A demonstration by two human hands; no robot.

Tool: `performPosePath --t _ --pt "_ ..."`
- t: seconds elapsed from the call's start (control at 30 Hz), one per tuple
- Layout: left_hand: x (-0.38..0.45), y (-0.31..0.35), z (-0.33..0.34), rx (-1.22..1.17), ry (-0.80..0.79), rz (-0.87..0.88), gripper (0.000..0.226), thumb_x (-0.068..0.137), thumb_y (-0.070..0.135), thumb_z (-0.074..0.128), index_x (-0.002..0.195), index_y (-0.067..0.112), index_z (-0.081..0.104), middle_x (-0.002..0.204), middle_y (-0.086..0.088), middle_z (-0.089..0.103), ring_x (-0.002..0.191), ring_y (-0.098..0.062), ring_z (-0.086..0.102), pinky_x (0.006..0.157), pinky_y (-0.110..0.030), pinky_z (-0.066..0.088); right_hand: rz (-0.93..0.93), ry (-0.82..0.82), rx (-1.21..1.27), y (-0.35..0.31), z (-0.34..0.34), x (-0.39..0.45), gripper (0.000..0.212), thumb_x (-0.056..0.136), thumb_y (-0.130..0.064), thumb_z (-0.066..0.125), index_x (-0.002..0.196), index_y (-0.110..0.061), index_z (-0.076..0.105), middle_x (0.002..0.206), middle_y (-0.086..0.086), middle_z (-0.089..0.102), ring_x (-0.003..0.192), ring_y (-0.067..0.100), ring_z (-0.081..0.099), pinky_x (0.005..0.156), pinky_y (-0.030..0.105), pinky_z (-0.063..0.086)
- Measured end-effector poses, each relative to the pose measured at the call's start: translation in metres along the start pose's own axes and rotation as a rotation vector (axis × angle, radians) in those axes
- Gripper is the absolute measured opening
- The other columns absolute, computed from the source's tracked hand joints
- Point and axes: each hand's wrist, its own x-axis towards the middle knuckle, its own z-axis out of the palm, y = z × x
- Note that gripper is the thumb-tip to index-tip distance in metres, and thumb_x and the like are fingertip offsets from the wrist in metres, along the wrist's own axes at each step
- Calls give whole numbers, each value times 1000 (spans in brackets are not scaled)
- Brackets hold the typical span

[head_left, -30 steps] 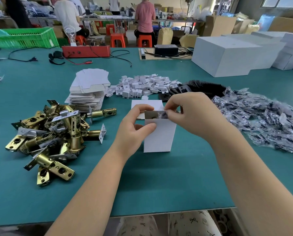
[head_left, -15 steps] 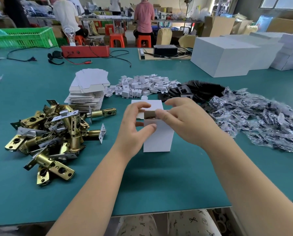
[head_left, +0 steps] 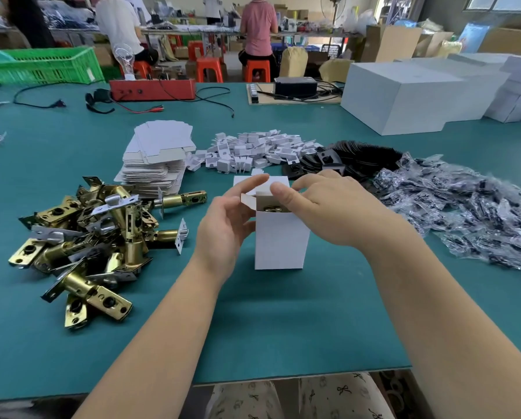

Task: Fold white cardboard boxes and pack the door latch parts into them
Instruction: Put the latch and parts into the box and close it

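Right hand (head_left: pixel 331 207) has left the box (head_left: pixel 280 237) mouth (fingers relaxed), left hand (head_left: pixel 222 225) steadying loosely.

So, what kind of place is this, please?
Most likely a small factory packing workshop. A pile of brass door latches and a stack of flat white box blanks lie on a long green table, and other workers sit on orange stools at benches behind.

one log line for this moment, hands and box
box: upright, top open, brass part inside | left hand: on box side | right hand: at top flaps
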Motion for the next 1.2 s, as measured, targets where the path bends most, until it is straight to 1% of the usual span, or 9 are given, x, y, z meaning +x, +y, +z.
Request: performPosePath --t 0.1,0.2,0.3,0.37,0.57,0.7,0.87,1.03,1.2 --pt "2 0 -3 -81 -15 -34 45 84 29 35 118 28 64 106 -5 73 90 -17 66 78 -32 49 -24 239 228 1 9 0 91 86 -74 7 77 -10 71 101 0 62 96 12 50 86 34 40" --pt "2 1 -1 -58 17 -52 47 84 24 52 131 25 51 99 0 73 81 -12 66 69 -25 52 154 714 841 9 34 -6 31 93 -32 43 81 -15 67 85 -4 62 78 6 56 71 24 45" --pt "2 -1 3 37 23 -48 54 80 20 62 133 26 49 105 -1 72 86 -12 66 72 -25 52 373 545 1560 15 55 -8 23 93 -4 43 92 -18 61 80 -1 62 67 9 57 56 20 49" --pt "1 -1 6 37 31 -37 53 80 20 61 132 28 53 108 -2 71 89 -13 65 76 -29 50 326 364 1768 19 60 -9 21 96 -8 42 98 -13 63 85 2 65 74 14 60 64 24 50" --pt "-2 0 11 -30 75 106 38 80 6 60 111 27 63 101 5 72 88 -10 65 72 -24 53 115 164 1792 13 59 -3 40 81 -37 53 110 -11 63 108 6 70 102 22 62 99 44 43" --pt "-2 3 10 -95 75 110 38 77 1 58 108 22 61 100 4 73 90 -11 66 73 -24 54 -42 152 1623 10 50 2 28 80 -21 61 107 -14 64 98 -4 73 91 9 66 85 24 52" --pt "2 3 11 -179 22 35 46 73 -3 51 109 20 67 109 0 72 93 -14 67 79 -27 55 -71 439 1326 13 46 8 26 89 3 59 96 -20 67 84 -13 72 83 4 65 76 21 53" --pt "-1 4 14 -93 51 103 34 79 2 58 86 29 77 92 2 75 82 -11 68 68 -21 52 -174 518 1287 9 55 1 32 88 2 48 95 -22 68 88 -17 69 88 1 61 79 16 47" --pt "-4 3 10 64 45 108 21 71 10 58 67 27 71 92 6 72 90 -11 63 76 -24 47 -290 495 1105 14 57 -15 29 79 -24 46 93 -14 69 103 7 63 104 14 58 90 22 41"
